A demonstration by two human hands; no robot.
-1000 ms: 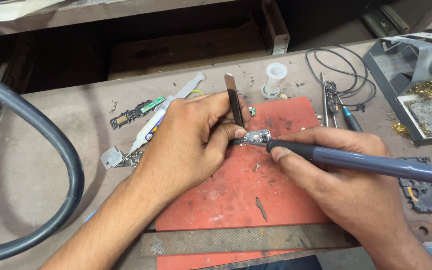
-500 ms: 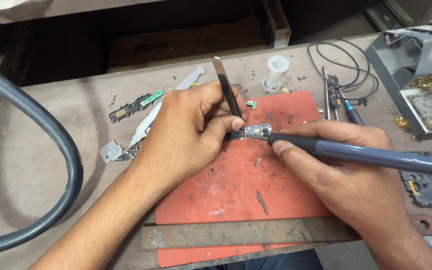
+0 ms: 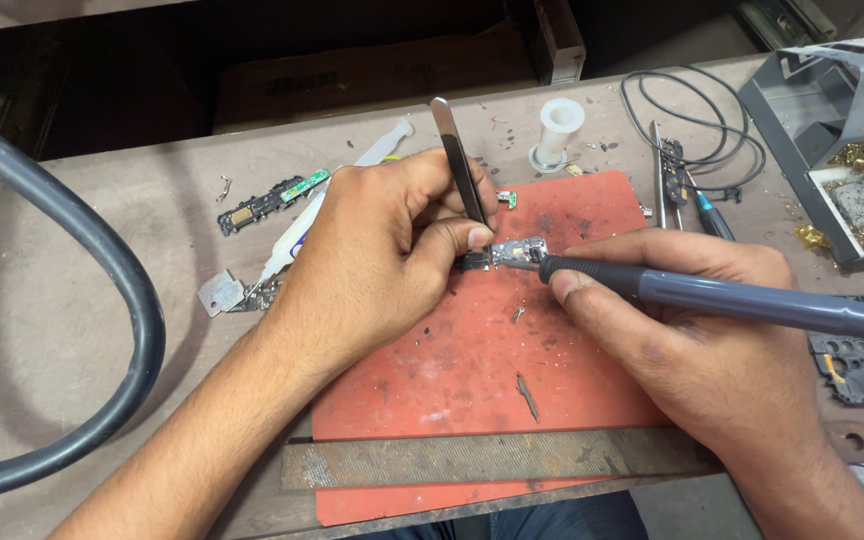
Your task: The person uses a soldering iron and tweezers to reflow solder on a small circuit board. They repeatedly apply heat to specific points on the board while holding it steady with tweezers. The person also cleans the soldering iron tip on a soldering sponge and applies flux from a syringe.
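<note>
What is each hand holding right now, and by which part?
The left hand grips metal tweezers low on the shaft. The right hand holds a soldering iron by its grey handle near the front.

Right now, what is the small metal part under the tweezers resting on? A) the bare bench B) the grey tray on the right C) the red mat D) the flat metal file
C: the small metal part, pinned by the tweezers in the left hand, lies on the red mat, with the right hand's soldering iron at it.
</note>
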